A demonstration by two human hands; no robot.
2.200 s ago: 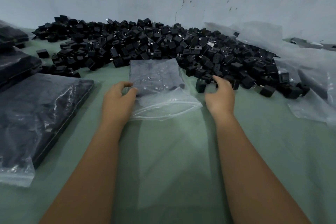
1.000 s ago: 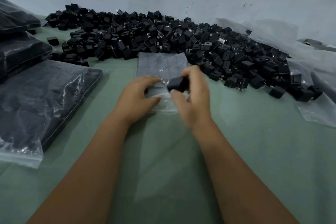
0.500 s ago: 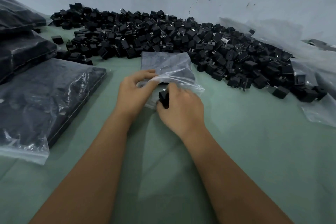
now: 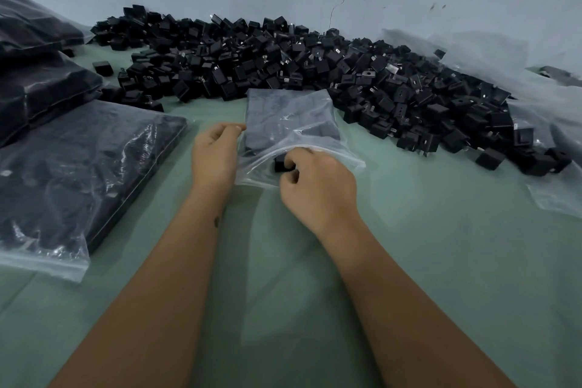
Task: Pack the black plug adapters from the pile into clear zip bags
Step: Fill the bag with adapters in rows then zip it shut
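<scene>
A long pile of black plug adapters (image 4: 315, 72) lies along the wall at the back of the green table (image 4: 441, 261). In front of it lies a clear zip bag (image 4: 289, 116), partly filled with adapters, its mouth facing me. My left hand (image 4: 214, 157) pinches the bag's left edge near the mouth. My right hand (image 4: 318, 186) holds a single black adapter (image 4: 282, 164) between thumb and fingers, just inside the bag's open mouth.
Filled zip bags (image 4: 78, 167) lie flat at the left, with more stacked behind them (image 4: 41, 85). Loose clear plastic (image 4: 548, 142) lies at the right by the wall. A lone adapter (image 4: 103, 68) sits left of the pile.
My right hand picked an adapter from the pile, carried it left to the bag and now has it in the bag's mouth. My left hand shifted to the bag's left edge.
</scene>
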